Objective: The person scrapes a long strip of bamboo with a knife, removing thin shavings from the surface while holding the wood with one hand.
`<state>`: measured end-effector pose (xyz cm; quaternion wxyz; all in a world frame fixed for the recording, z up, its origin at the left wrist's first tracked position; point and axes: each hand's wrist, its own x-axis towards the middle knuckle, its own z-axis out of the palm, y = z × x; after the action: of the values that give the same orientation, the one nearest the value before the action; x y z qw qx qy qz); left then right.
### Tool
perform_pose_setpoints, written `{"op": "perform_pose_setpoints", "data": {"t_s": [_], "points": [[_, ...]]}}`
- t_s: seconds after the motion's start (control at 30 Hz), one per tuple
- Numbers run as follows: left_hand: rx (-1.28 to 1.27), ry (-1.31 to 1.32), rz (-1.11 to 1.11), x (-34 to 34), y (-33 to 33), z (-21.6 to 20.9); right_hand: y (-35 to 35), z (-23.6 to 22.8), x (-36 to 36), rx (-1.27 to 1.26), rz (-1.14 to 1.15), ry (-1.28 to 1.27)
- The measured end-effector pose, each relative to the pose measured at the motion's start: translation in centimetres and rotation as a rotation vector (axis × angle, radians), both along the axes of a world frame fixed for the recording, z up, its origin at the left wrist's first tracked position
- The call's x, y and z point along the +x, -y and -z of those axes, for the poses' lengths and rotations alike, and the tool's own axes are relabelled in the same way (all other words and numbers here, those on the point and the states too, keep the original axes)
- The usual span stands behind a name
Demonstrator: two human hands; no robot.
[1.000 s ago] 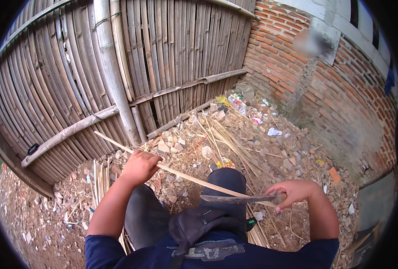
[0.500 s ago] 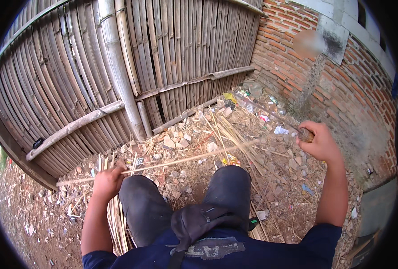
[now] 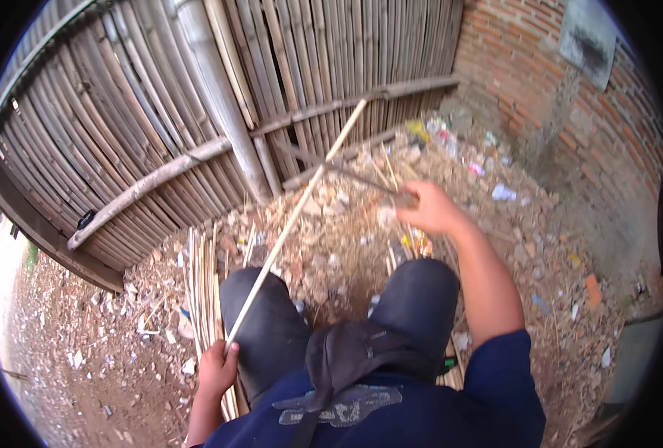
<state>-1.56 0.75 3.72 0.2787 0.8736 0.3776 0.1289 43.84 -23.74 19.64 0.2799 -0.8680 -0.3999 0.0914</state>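
My left hand (image 3: 216, 367) is closed around the lower end of a long, pale bamboo strip (image 3: 289, 225), beside my left thigh. The strip slants up and away to the right, over the left knee. In my right hand (image 3: 434, 209), in front of the right knee, is the handle of a long-bladed knife, perhaps a machete. Its dark blade (image 3: 357, 177) points left and crosses the upper part of the strip; whether it touches is hard to tell. Along my left leg lies a bundle of split bamboo strips (image 3: 206, 280).
A bamboo fence (image 3: 324, 60) with a thick post (image 3: 219, 97) stands ahead, meeting a brick wall (image 3: 510, 75) on the right. Rubble and litter (image 3: 324, 209) cover the ground. More strips (image 3: 451, 367) lie beside my right leg; a grey slab (image 3: 637, 351) is at far right.
My right hand has swung left with the knife, bringing its blade across the strip. My left hand has moved down and back; the strip, formerly nearly level, now slants steeply upward.
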Motion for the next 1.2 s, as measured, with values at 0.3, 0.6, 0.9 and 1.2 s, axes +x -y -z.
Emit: {"op": "perform_pose_setpoints", "data": {"t_s": [0.3,0.6,0.9,1.2], "points": [[-0.027,0.010,-0.078,-1.3,1.5,3.5,0.8,5.1,2.2,0.576,-0.044,-0.455],[0.028,-0.038,-0.022,1.4,0.5,3.5,0.9,6.3,0.7,0.840,-0.100,-0.759],[0.023,-0.052,-0.043,0.9,0.7,3.7,-5.2,8.4,-1.9,1.116,-0.266,-1.114],[0.041,-0.093,-0.036,1.5,0.6,3.9,-7.4,11.1,-5.3,1.254,0.030,-1.119]]}}
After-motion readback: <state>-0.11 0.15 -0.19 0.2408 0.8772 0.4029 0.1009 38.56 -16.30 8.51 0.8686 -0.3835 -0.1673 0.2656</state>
